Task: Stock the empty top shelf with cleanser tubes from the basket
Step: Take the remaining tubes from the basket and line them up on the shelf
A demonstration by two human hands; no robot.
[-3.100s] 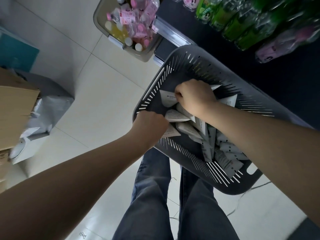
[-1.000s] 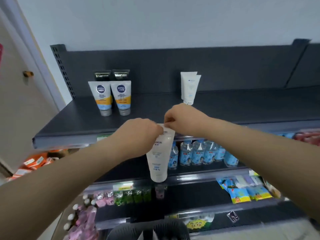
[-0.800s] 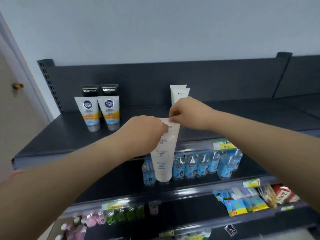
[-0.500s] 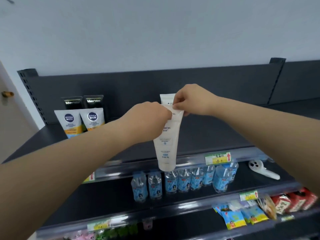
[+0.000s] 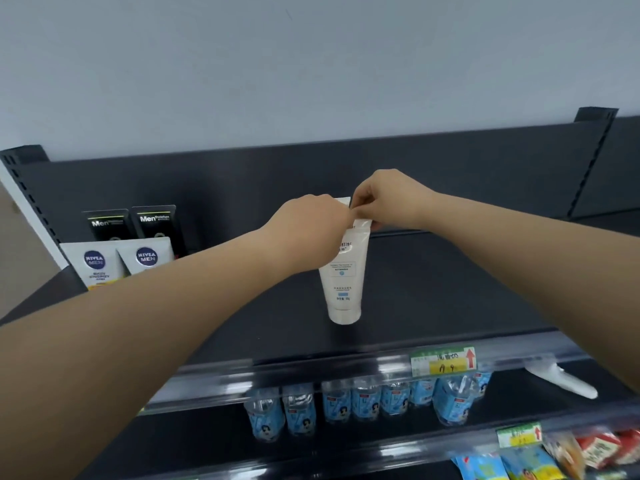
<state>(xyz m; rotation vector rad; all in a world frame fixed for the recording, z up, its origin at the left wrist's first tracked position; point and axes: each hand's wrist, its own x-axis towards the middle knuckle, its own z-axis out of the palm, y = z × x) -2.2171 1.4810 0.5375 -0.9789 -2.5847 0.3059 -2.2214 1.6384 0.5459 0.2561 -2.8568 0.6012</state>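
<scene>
Left hand (image 5: 311, 233) and right hand (image 5: 388, 200) meet above the top shelf (image 5: 467, 289). The fingers (image 5: 363, 212) of both are clamped on the flat top seam of 1 white cleanser tube (image 5: 343, 282). The tube hangs upright, cap at 6 o'clock, at or just over the shelf surface; contact cannot be told. At 9 o'clock of it stand 2 Nivea Men tubes (image 5: 93, 265), with 2 black tubes (image 5: 156, 221) behind. Blue-labelled bottles (image 5: 346, 405) line the shelf below.

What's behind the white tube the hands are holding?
Only the top edge of another white tube shows. The held tube, left hand and right hand cover the rest.
</scene>
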